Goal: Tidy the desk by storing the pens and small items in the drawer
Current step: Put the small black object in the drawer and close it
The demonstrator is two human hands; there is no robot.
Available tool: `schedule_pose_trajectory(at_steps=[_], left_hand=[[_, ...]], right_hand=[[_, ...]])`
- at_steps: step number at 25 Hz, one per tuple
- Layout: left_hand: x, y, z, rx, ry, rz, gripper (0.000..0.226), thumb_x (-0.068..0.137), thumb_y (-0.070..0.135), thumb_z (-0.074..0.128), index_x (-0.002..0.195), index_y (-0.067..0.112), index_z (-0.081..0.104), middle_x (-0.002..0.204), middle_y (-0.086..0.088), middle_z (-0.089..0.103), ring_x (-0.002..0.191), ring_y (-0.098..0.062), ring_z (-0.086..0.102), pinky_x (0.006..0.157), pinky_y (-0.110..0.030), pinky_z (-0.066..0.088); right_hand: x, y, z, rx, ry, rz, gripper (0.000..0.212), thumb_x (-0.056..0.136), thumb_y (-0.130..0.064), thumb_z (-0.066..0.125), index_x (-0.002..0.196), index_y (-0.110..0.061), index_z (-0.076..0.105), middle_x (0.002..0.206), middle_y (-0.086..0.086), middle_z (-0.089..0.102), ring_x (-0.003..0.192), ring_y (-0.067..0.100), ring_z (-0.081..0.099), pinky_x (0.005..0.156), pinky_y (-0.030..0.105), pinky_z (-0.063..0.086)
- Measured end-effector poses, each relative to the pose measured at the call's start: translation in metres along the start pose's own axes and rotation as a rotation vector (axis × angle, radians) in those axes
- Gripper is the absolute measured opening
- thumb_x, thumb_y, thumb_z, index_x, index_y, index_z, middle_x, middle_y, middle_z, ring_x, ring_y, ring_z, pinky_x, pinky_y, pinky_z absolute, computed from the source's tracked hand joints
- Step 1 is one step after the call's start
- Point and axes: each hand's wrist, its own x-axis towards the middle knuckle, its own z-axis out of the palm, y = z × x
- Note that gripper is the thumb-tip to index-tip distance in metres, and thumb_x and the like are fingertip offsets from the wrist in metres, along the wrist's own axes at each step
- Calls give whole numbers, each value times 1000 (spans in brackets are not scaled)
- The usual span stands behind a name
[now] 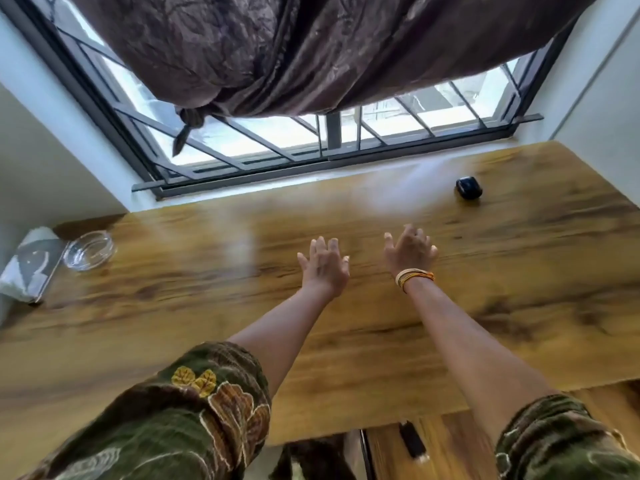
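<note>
Both my arms reach out over the wooden desk. My left hand hovers above the middle of the desk with fingers spread and nothing in it. My right hand, with bracelets at the wrist, is beside it, also spread and holding nothing. A small black case lies on the desk at the back right, beyond my right hand and apart from it. Below the desk's front edge at the right I see the wooden drawer front with a dark handle. No pens are in view.
A clear glass ashtray sits at the desk's left end, next to a white and grey packet at the edge. A barred window with a knotted dark curtain stands behind the desk. White walls close in both sides.
</note>
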Motion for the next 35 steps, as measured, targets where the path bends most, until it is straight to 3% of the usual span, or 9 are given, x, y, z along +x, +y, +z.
schedule_pose_trajectory(at_steps=[9,13,16,20,24,26,28,31,35], left_hand=[[67,13,30,106,28,124,57,97,49,30,148,25,20,162,-9,4,149,-26,-2,116,-57,-5],[71,7,35,103,59,131,58,95,53,28,147,29,21,162,-3,4,150,-21,0,117,-56,-4],[74,5,36,105,75,133,57,95,53,29,147,31,22,162,-2,5,150,-21,1,117,-56,-3],[72,4,35,99,86,131,57,95,52,30,147,30,23,162,-3,7,150,-21,2,117,-55,-3],[71,7,33,94,81,136,56,96,51,29,147,29,23,162,-4,8,150,-22,2,117,-56,-2],[69,6,34,110,72,131,56,96,49,28,148,28,22,162,-5,7,150,-24,2,116,-58,-2],[64,6,32,141,37,170,55,97,43,29,149,27,21,162,-6,6,149,-26,1,115,-62,-1],[51,3,17,149,-69,235,50,96,35,39,144,25,31,160,-6,10,148,-26,7,111,-69,6],[-28,-23,10,-15,45,179,40,94,31,51,131,17,47,157,-12,17,146,-27,16,111,-67,15]], right_hand=[[92,36,4,-196,90,-61,45,80,-24,68,116,-3,51,118,23,53,107,41,51,83,45,49],[147,37,0,-157,44,121,62,81,-35,68,133,-20,39,151,23,20,129,50,29,99,57,36],[179,32,-6,-144,-99,206,66,83,-43,65,139,-28,35,159,16,-3,138,54,12,108,59,24],[194,39,-6,-310,-117,211,53,84,-53,54,126,-21,51,148,16,23,123,47,31,98,53,35],[165,24,3,-253,-52,91,28,89,-22,49,114,-14,58,136,26,38,112,44,43,82,44,47],[135,11,6,-201,-72,51,25,88,-20,51,110,-15,61,132,28,42,109,45,47,82,42,48],[97,4,7,-135,-102,-38,23,85,-21,56,105,-14,63,124,28,50,104,44,55,86,40,48],[39,7,4,-102,-103,-195,25,79,-22,61,101,-10,61,99,24,66,95,40,63,80,37,50],[-40,9,-7,-26,-75,-85,39,78,-31,66,108,-8,55,98,23,69,94,42,65,78,39,52]])
